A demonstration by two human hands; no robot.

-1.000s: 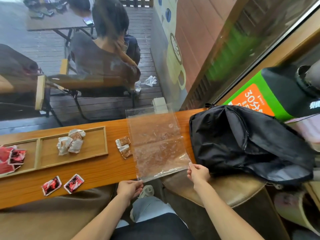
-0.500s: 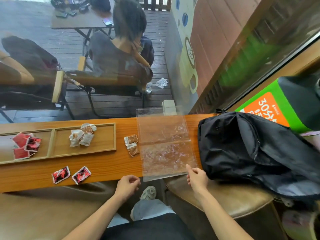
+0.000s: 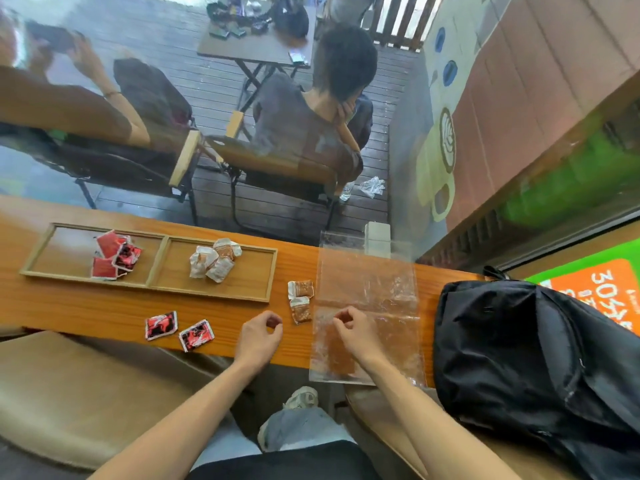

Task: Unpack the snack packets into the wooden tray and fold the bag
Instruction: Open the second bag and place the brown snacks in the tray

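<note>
On the far left of the wooden counter [image 3: 86, 306] lies the two-compartment wooden tray [image 3: 157, 259]: red snack packets [image 3: 116, 259] in its left compartment, white-and-brown packets [image 3: 213, 259] in its right. Two more red packets [image 3: 178, 330] lie loose on the counter, nearer to me. My left hand [image 3: 258, 336] hovers over the counter's near edge, fingers loosely curled, holding nothing. Just right of it lie two brown packets [image 3: 300, 301]. My right hand [image 3: 353, 332] rests on the flat clear plastic bag [image 3: 372, 306], fingers curled; I cannot tell whether they pinch it. A black backpack [image 3: 536, 368] sits on the far right.
</note>
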